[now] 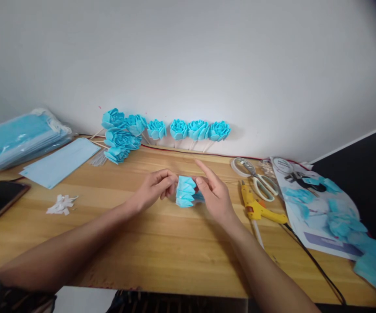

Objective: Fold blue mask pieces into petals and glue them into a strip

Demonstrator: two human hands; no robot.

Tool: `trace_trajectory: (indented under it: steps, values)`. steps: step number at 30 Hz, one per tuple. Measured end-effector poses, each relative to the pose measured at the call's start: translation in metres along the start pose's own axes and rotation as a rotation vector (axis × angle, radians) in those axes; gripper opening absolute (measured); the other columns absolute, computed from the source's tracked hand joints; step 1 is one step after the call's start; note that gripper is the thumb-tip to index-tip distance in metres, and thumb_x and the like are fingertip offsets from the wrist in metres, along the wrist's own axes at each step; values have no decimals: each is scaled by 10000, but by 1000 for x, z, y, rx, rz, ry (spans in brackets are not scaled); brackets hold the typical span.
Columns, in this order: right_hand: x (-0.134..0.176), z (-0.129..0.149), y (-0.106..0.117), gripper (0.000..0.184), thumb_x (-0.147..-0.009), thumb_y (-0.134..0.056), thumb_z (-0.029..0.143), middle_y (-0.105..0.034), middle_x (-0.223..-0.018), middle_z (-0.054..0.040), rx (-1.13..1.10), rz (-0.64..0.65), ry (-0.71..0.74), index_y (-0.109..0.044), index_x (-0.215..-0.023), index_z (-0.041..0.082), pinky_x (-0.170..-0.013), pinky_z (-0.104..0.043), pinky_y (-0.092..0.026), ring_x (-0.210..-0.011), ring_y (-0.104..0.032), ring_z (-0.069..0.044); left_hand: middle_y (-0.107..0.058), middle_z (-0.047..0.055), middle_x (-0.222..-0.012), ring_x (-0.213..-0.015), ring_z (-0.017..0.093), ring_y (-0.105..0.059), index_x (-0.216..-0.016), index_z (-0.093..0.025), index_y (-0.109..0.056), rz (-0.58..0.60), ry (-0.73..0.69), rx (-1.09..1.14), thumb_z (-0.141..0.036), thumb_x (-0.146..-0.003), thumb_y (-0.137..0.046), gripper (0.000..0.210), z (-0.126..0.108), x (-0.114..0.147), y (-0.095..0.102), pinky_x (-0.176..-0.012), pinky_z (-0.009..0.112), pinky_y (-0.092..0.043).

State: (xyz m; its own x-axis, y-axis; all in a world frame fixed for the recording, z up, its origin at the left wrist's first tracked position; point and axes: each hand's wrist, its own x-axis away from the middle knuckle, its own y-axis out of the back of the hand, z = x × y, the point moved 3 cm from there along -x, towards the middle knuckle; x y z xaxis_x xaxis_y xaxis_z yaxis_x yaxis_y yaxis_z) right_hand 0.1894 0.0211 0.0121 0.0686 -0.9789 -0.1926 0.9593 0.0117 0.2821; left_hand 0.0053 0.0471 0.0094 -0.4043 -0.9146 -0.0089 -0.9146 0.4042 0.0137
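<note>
A light-blue pleated strip (185, 191) with pointed, petal-like folds is held above the middle of the wooden table. At its left edge my left hand (157, 187) is closed, thumb and fingertips pinching it. My right hand (216, 198) grips the right side with the thumb, while its index finger stretches away from the strip. Part of the blue material is hidden behind the right hand. Just right of that hand lies a yellow hot glue gun (256, 208) with a glue stick.
Several blue flowers (179, 129) on sticks lean along the wall. To the left are a pack of blue sheets (18, 134), a flat blue sheet (62, 161), a phone (1, 200) and white scraps (62, 204). Scissors (262, 180) and loose petals (375, 256) lie to the right.
</note>
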Motion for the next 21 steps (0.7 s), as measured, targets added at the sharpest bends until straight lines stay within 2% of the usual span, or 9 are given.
trace_trajectory:
  steps: [2, 6, 9, 11, 14, 16, 18, 21]
  values:
    - [1, 0, -1, 536, -983, -519, 393, -762, -865, -17, 2, 10, 14, -497, -1495, 238, -688, -275, -523, -723, -654, -147, -578, -5, -601, -538, 105, -520, -739, -164, -556, 10, -2, -4, -505, -871, -586, 367, 0, 0, 0, -503, 222, -401]
    - [4, 2, -3, 519, -995, -509, 382, -795, -1028, -54, 40, 9, 51, -495, -1494, 240, -798, -308, -559, -863, -728, -175, -578, -22, -586, -522, 100, -508, -831, -162, -570, 65, 62, 0, -526, -801, -681, 381, 3, 1, -1, -483, 211, -360]
    - [5, 5, -3, 506, -1009, -479, 337, -796, -1089, -50, 163, 18, 117, -474, -1510, 272, -837, -336, -571, -920, -746, -194, -557, -35, -570, -507, 82, -469, -794, -163, -569, 97, 63, -9, -500, -777, -716, 368, 5, 1, -3, -486, 205, -335]
    - [5, 7, -3, 524, -1004, -468, 296, -785, -1148, -51, 293, 26, 213, -452, -1527, 289, -894, -372, -568, -989, -745, -216, -554, -38, -562, -502, 75, -453, -769, -166, -558, 112, 52, 0, -487, -779, -719, 360, 5, 1, -3, -489, 204, -331]
    - [4, 7, 2, 569, -998, -440, 272, -736, -1270, -82, 447, -57, 295, -390, -1565, 287, -964, -436, -544, -1093, -722, -255, -556, -39, -549, -492, 76, -456, -767, -168, -548, 109, 48, 36, -494, -770, -733, 375, 5, 1, -3, -483, 203, -333]
    - [1, 6, 8, 564, -1011, -416, 290, -730, -1278, -96, 423, -137, 245, -373, -1573, 279, -971, -447, -538, -1105, -717, -257, -571, -34, -554, -489, 80, -472, -774, -168, -550, 77, 39, 72, -514, -765, -739, 395, 5, 1, -2, -475, 204, -342]
    - [-1, 3, 10, 495, -1018, -427, 341, -768, -1180, -90, 311, -156, 155, -486, -1504, 265, -929, -417, -553, -1043, -731, -243, -606, -17, -579, -494, 85, -500, -769, -166, -554, 36, 28, 113, -526, -766, -745, 408, 5, 0, 0, -473, 206, -360]
    - [-4, -1, 7, 367, -979, -517, 434, -787, -1027, -74, 114, -79, 48, -721, -1200, 224, -815, -345, -564, -920, -730, -221, -651, 10, -615, -501, 86, -526, -753, -156, -567, 7, 17, 147, -528, -772, -759, 420, 5, -1, 1, -477, 209, -382]
